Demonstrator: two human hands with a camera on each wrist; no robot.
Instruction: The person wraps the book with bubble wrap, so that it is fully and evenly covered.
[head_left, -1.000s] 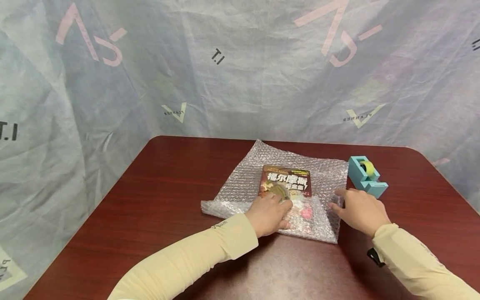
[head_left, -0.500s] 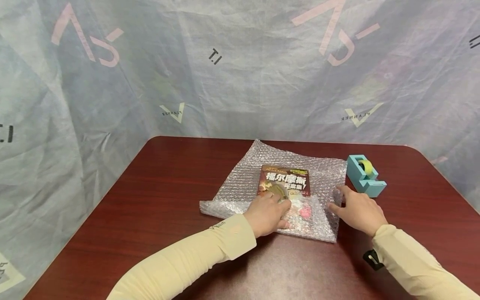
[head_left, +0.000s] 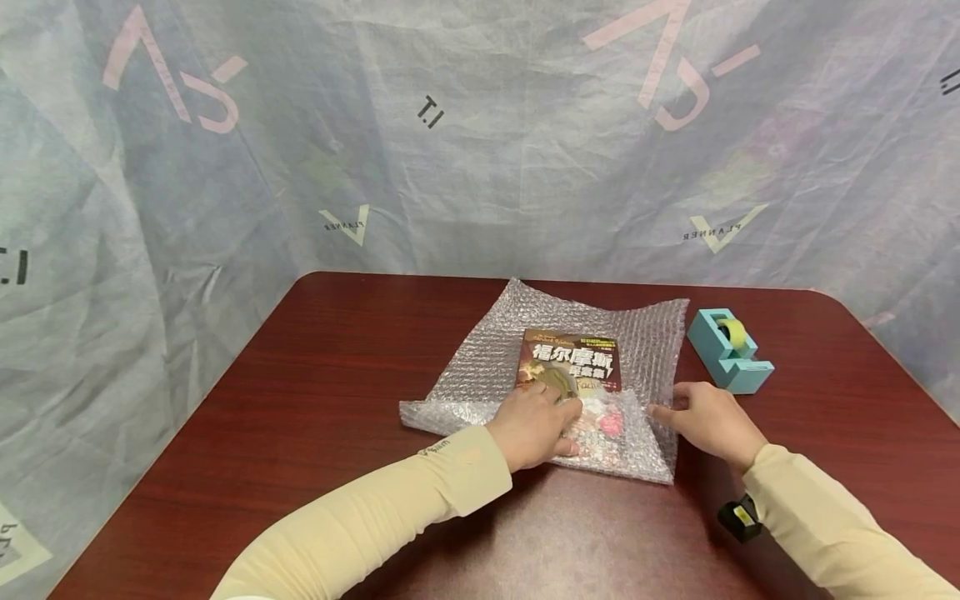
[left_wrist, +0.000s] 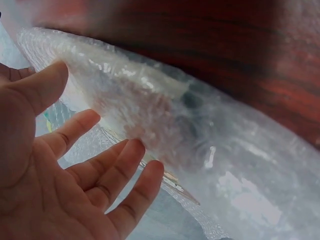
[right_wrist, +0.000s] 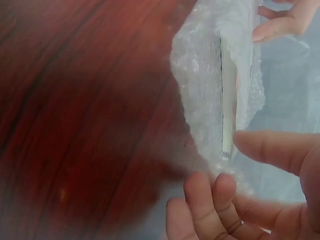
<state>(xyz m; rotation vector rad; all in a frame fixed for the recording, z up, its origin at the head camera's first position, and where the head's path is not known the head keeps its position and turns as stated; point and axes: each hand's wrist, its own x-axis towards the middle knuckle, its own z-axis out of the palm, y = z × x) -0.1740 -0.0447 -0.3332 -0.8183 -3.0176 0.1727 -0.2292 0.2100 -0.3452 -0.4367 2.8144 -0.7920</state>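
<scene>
A book (head_left: pixel 577 354) with a dark brown cover and large white lettering lies on a sheet of bubble wrap (head_left: pixel 480 358). The wrap's near flap is folded up over the book's lower part. My left hand (head_left: pixel 534 425) rests on that flap and the book, fingers spread; its fingertips touch the clear plastic in the left wrist view. My right hand (head_left: pixel 716 425) holds the wrap's right edge, with the thumb on the inner side and curled fingers (right_wrist: pixel 200 200) outside. Between the wrap's layers, the book's page edge (right_wrist: pixel 228 100) shows in the right wrist view.
A light blue tape dispenser (head_left: pixel 727 354) with a yellow roll stands just right of the wrap. The dark red wooden table (head_left: pixel 337 350) extends around it. A grey printed cloth (head_left: pixel 480 167) hangs behind the table.
My right hand has taken the wrap's right edge and shifted slightly left; that edge now stands raised and leans inward. My left hand has stayed in place.
</scene>
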